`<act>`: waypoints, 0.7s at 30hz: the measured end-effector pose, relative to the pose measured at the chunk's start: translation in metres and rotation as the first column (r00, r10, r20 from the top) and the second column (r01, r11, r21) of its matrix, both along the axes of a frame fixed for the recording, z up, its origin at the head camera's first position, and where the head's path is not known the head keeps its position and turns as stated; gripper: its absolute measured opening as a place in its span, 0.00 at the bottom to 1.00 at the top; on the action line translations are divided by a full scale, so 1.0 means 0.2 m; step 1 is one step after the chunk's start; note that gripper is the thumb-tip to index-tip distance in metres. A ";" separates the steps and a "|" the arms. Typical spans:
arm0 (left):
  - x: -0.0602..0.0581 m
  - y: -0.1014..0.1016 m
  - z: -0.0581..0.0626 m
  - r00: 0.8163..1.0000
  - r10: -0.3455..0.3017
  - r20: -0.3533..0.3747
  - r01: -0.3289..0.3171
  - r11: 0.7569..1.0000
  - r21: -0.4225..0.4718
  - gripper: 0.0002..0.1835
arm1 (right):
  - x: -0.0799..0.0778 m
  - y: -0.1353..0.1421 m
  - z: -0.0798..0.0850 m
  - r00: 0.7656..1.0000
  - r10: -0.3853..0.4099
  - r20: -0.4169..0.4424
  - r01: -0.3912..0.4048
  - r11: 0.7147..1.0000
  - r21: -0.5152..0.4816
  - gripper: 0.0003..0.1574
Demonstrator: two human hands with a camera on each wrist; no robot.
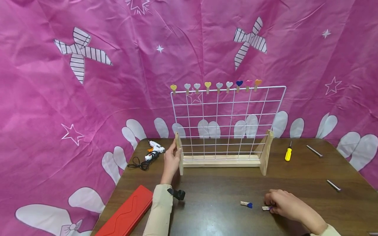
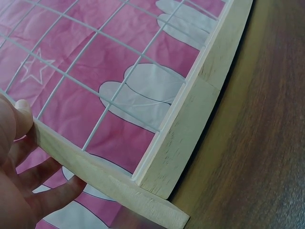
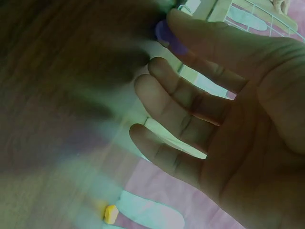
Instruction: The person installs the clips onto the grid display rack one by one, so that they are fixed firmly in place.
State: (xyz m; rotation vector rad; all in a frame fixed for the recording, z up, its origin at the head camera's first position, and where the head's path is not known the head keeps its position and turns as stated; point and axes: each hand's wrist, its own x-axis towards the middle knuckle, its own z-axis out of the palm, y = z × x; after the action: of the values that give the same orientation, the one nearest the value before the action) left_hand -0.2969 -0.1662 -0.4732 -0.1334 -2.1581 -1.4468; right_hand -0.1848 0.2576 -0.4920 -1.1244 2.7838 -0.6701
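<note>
A white wire grid rack stands upright in a wooden base, a row of heart-topped mini clothespins clipped along its top bar. My left hand grips the base's left wooden side piece, thumb on one face and fingers on the other. At the front right, my right hand pinches a small wooden clothespin between thumb and index finger, low over the table. Its purple heart shows at the fingertips in the right wrist view. Left of it lies a clothespin with a blue heart.
A white glue gun with a black cord lies left of the rack. Nearer, a red box sits at the table's left edge. On the right are a yellow screwdriver and two metal bolts. A pink curtain hangs behind.
</note>
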 end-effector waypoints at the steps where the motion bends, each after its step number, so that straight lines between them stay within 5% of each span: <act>1: 0.00 0.00 0.00 1.000 0.004 -0.008 -0.004 1.000 -0.004 0.28 | 0.00 0.00 0.00 1.000 0.002 -0.006 -0.002 1.000 -0.004 0.20; 10: 0.01 0.00 0.01 1.000 0.018 -0.002 -0.018 1.000 -0.007 0.28 | -0.03 0.01 0.11 0.995 -0.057 0.077 0.053 0.997 0.063 0.15; 18: 0.01 0.00 0.01 1.000 0.003 -0.002 -0.003 1.000 -0.012 0.28 | -0.10 0.03 0.32 0.998 -0.067 -0.011 0.067 0.998 0.007 0.14; 21: 0.01 0.00 0.01 1.000 0.005 -0.015 -0.006 1.000 -0.025 0.28 | -0.13 0.03 0.39 0.991 -0.076 -0.109 0.076 0.997 -0.004 0.16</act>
State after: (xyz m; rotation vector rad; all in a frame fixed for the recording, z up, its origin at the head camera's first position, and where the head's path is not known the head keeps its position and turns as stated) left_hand -0.2957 -0.1663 -0.4707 -0.1467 -2.1632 -1.4118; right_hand -0.2104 0.2636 -0.4132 -1.0922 2.9309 -0.6340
